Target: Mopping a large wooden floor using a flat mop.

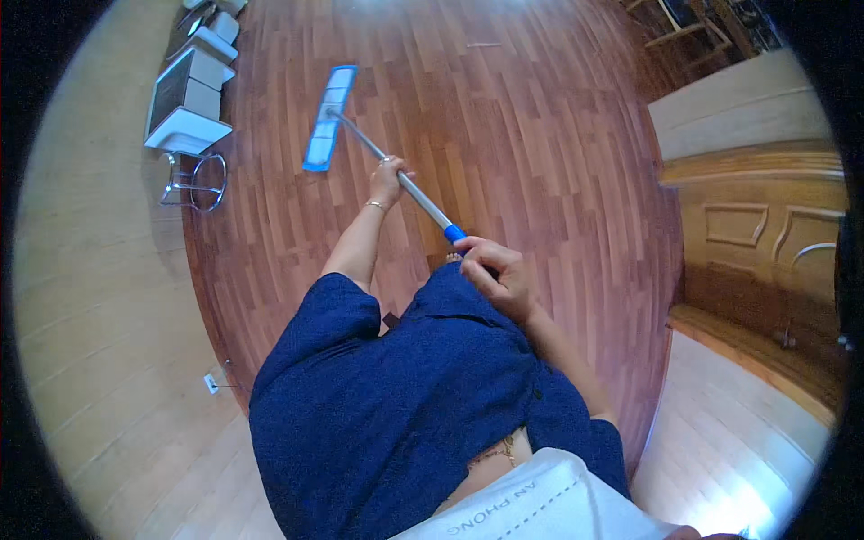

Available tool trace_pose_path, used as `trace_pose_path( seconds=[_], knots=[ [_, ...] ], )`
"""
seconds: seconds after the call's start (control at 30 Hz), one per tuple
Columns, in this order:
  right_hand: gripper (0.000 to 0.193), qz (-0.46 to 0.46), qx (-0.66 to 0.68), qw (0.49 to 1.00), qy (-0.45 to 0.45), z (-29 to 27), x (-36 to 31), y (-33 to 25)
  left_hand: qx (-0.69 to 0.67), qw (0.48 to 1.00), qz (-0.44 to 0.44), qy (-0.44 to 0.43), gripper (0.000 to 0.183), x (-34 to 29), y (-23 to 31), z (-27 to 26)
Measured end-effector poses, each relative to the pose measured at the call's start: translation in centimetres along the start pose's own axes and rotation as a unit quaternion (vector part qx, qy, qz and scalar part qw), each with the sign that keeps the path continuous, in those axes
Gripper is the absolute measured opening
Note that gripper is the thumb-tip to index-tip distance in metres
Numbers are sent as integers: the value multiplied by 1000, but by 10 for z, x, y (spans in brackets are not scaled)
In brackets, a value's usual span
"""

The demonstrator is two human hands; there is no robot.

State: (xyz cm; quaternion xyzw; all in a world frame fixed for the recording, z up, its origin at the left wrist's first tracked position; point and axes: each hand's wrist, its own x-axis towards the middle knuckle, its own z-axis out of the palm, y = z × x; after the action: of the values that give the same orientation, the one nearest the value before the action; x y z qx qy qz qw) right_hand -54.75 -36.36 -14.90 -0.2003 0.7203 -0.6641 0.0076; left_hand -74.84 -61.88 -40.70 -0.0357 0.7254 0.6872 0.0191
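- The right hand (497, 270) was curled on the blue grip (455, 234).
- The left hand (387, 182), clamped farther forward on the pole (425, 205), was nearer the mop head (330, 112).
- The mop head lay ahead-left of both hands, long axis roughly fore-aft.

Two hands (386, 184), one mop (331, 112), one blue pole collar (455, 234), one wall socket (211, 383)

A blue-edged flat mop (321, 144) is resting on a wooden floor (558, 162).
The left hand (387, 183) is gripping the silver pole (425, 202), the right hand (499, 277) is clasping it beside the blue collar (455, 234), and a chrome frame (195, 187) is standing by the wall (108, 234).
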Motion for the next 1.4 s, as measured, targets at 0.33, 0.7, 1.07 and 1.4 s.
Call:
trace_pose_path(
  seconds=[0.33, 0.7, 1.07, 1.4],
  knots=[
    [19, 246, 67, 948, 192, -99, -51, -58, 393, 897, 194, -52, 22, -65, 65, 115],
    [14, 144, -99, 902, 394, 36, -54, -200, 271, 829, 229, -431, 19, -80, 141, 88],
    [30, 8, -352, 786, 508, 318, -26, -305, 156, 610, 413, -658, 20, -128, 222, 11],
    [16, -53, -589, 638, 493, 451, -96, -357, 119, 457, 494, -730, 33, -284, 235, -25]
  ],
)
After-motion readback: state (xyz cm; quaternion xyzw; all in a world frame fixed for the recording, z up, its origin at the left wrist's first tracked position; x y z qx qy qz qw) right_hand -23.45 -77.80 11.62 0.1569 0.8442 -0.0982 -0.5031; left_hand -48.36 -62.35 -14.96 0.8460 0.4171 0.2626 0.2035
